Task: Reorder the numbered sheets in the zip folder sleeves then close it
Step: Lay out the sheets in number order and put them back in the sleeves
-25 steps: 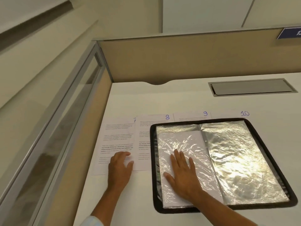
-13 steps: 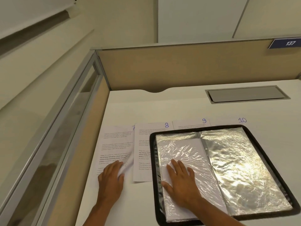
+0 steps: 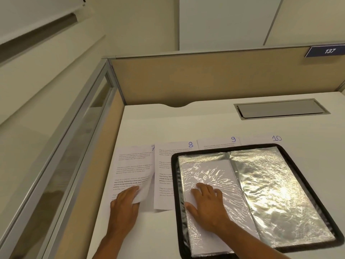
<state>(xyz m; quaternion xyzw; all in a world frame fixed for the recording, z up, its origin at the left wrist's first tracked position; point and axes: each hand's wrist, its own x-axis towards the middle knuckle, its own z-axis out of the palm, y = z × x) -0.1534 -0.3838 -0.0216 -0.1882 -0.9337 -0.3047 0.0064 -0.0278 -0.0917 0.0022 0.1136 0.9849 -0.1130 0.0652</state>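
- The left hand (image 3: 124, 204) has its fingers curled round the near right corner of sheet 7 (image 3: 133, 163), which bends up off the desk (image 3: 196, 124). The thumb is hidden, so I cannot tell how firm the pinch is. Pulling by one bent corner could crease or tear the paper.
- Sheet 8 (image 3: 164, 186) lies just right of sheet 7, and its left edge seems to overlap it. Dragging sheet 7 instead of lifting it could pull sheet 8 askew, or both could come up together.
- The folder (image 3: 175, 184) lies open at the near right of the desk, its black rim resting on the right part of sheet 8. That sheet is pinned, so tugging it out later could shift the whole folder.
- The right hand (image 3: 209, 208) lies flat on the left sleeve (image 3: 207, 172), fingers straight and slightly spread, pressing the plastic down. While the palm holds the sleeve flat, its opening is probably closed. A sheet fed in now would likely snag and buckle.
- The right sleeve (image 3: 270, 193) is crinkled and glares heavily. A number under it would be hard to read, so a page could land out of order.
- Sheet 9 (image 3: 218, 143) and sheet 10 (image 3: 261, 141) show only their far edges beyond the folder. Zipping it shut early would leave them outside.
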